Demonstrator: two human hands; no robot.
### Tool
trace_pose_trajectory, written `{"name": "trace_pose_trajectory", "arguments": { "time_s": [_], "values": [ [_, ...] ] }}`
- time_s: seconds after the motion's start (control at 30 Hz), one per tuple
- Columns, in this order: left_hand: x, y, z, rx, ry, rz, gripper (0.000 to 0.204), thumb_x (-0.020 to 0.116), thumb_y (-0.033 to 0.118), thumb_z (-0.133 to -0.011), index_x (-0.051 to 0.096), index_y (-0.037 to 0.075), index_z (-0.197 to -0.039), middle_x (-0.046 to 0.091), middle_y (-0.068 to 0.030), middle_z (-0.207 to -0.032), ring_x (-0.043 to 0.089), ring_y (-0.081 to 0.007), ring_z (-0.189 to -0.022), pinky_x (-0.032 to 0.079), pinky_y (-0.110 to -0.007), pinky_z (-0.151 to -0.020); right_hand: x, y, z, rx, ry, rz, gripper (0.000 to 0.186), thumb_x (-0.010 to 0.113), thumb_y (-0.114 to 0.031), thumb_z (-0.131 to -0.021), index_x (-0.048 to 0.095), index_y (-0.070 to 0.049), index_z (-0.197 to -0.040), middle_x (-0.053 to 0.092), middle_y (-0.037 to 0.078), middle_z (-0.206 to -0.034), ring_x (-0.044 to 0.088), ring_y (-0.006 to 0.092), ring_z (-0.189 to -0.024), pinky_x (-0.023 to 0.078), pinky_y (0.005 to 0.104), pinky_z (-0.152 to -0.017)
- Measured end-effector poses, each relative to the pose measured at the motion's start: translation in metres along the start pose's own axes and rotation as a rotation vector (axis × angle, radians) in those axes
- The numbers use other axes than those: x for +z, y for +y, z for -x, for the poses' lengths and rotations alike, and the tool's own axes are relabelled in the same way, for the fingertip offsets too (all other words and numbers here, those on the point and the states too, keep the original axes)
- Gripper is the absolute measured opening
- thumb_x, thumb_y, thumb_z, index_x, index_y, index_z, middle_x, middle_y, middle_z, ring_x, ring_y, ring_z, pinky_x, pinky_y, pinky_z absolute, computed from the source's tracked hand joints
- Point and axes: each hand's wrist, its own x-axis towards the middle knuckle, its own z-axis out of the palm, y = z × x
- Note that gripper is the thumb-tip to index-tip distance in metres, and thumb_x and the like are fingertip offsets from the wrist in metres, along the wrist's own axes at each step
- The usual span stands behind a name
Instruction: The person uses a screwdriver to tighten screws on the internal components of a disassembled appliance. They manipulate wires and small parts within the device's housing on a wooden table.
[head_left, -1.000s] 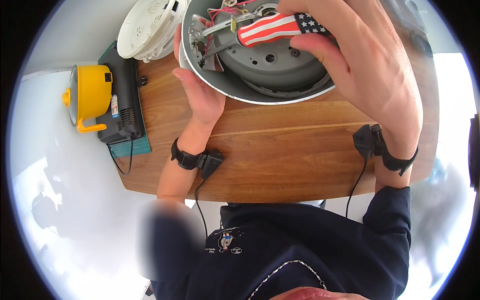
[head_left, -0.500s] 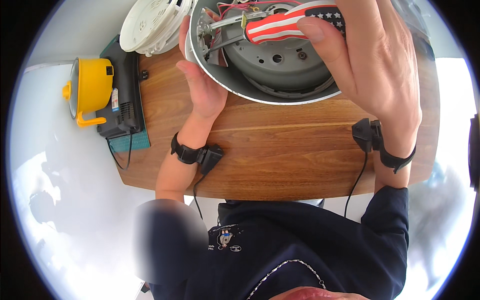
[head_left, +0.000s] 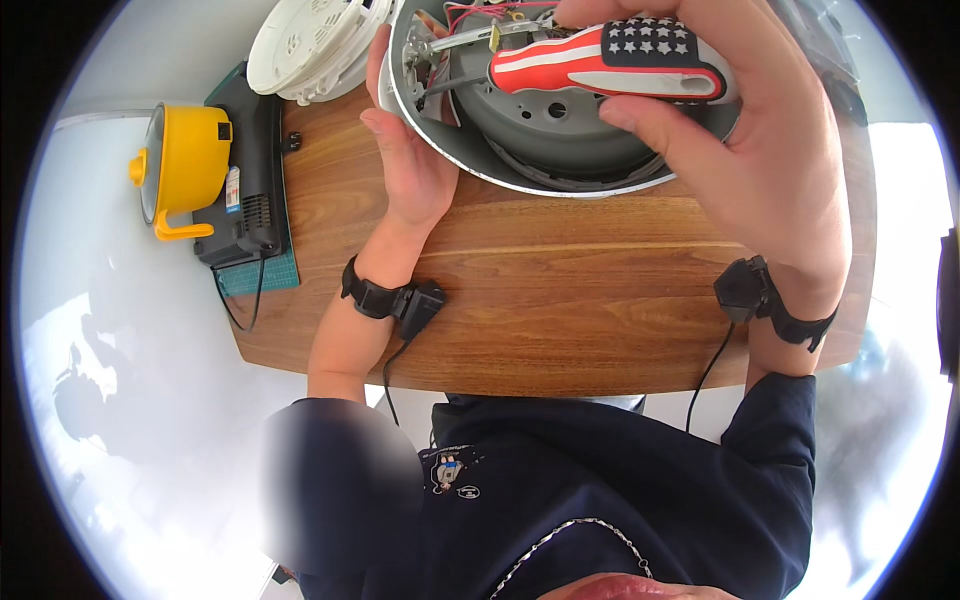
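Since a second ago we have lifted the round appliance shell closer to the top of the frame, and the screwdriver has swung flatter across its opening, its tip now further toward the upper left. Our right hand has its fingers clamped around the red, white and blue striped handle, thumb pressed beneath it. Our left hand cups the shell's left rim, fingers curled over the edge and closed on it, holding it tilted above the wooden worktop.

We judge the step in hand to be working a screw or fitting among the wires and metal bracket inside the shell, at the top centre of the frame; whether the tip is seated we cannot tell. The next move seems to call for a steady shell and the shaft held in line with the fastener while turning.

At the upper left lie a white round cover and a yellow pot beside a black device.
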Motion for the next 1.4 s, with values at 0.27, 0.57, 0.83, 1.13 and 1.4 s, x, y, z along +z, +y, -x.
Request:
{"name": "trace_pose_trajectory", "arguments": {
  "time_s": [0.27, 0.57, 0.83, 1.13, 1.4],
  "values": [
    [0.002, 0.001, -0.001, -0.01, -0.003, 0.003, 0.092, 0.034, 0.075, -0.104, 0.011, 0.015, -0.169, 0.032, -0.0079, -0.168, 0.032, -0.0267, -0.155, 0.028, -0.047, -0.127, 0.008, -0.013, 0.006, 0.082, 0.065, 0.478, 0.048, 0.083, -0.036, -0.089, 0.06, -0.001, -0.112, 0.068, 0.014, -0.086, 0.068, 0.0264, -0.068, 0.052, 0.0353, -0.06],
    [0.0, -0.003, 0.0, 0.007, 0.009, -0.001, 0.093, 0.034, 0.075, -0.104, 0.012, 0.014, -0.171, 0.03, -0.0095, -0.172, 0.034, -0.0285, -0.156, 0.03, -0.047, -0.128, 0.001, -0.036, -0.009, 0.247, -0.027, 0.399, 0.045, 0.089, -0.023, -0.082, 0.059, -0.003, -0.109, 0.066, 0.01, -0.079, 0.066, 0.0271, -0.066, 0.051, 0.0349, -0.064],
    [0.006, 0.0, 0.001, -0.038, 0.083, -0.019, 0.091, 0.031, 0.075, -0.105, 0.017, 0.014, -0.171, 0.034, -0.0081, -0.17, 0.038, -0.0258, -0.153, 0.033, -0.045, -0.123, -0.012, -0.031, -0.005, 0.106, -0.083, 0.308, 0.049, 0.09, -0.024, -0.08, 0.06, -0.003, -0.112, 0.069, 0.013, -0.086, 0.069, 0.0311, -0.074, 0.053, 0.0358, -0.068],
    [-0.004, -0.003, 0.006, -0.047, 0.087, 0.014, 0.089, 0.03, 0.074, -0.106, 0.018, 0.015, -0.171, 0.038, -0.0069, -0.167, 0.042, -0.0241, -0.149, 0.035, -0.043, -0.121, 0.002, -0.016, 0.001, 0.119, 0.031, 0.124, 0.039, 0.08, -0.029, -0.092, 0.06, -0.001, -0.112, 0.071, 0.018, -0.082, 0.071, 0.0329, -0.069, 0.054, 0.0364, -0.062],
    [-0.002, -0.002, 0.004, -0.036, 0.073, -0.022, 0.09, 0.031, 0.075, -0.105, 0.018, 0.014, -0.171, 0.038, -0.0068, -0.167, 0.042, -0.0239, -0.149, 0.035, -0.043, -0.121, 0.004, -0.017, 0.006, 0.169, -0.007, 0.106, 0.037, 0.081, -0.022, -0.09, 0.061, -0.001, -0.113, 0.071, 0.018, -0.086, 0.071, 0.0319, -0.074, 0.055, 0.0363, -0.067]
  ]
}}
